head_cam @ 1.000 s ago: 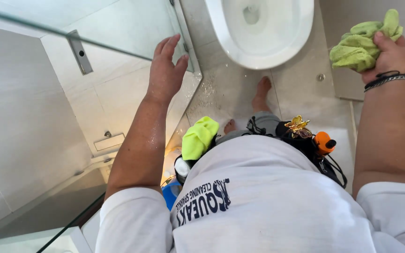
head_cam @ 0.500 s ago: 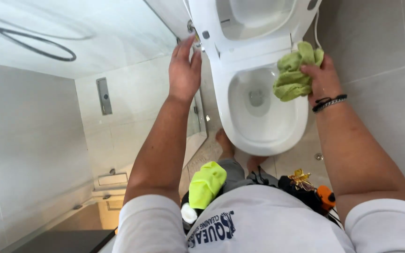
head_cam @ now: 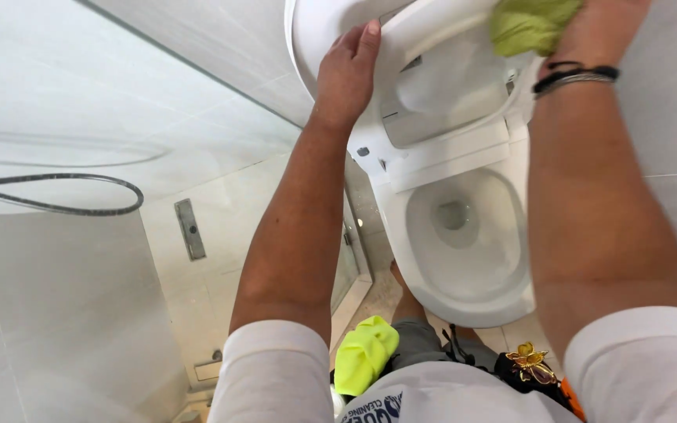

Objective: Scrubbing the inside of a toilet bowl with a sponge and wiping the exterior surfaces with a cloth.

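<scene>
The left hand is now holding the raised toilet lid; the right hand has moved up, its fingers pressing a green cloth on it.

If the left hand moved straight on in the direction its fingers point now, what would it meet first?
The left hand already grips the edge of the raised toilet lid, fingers pointing up and right. Straight on, the fingertips would probably slide onto the lid's white inner face, toward the green cloth in the right hand. Depth is unclear.
</scene>
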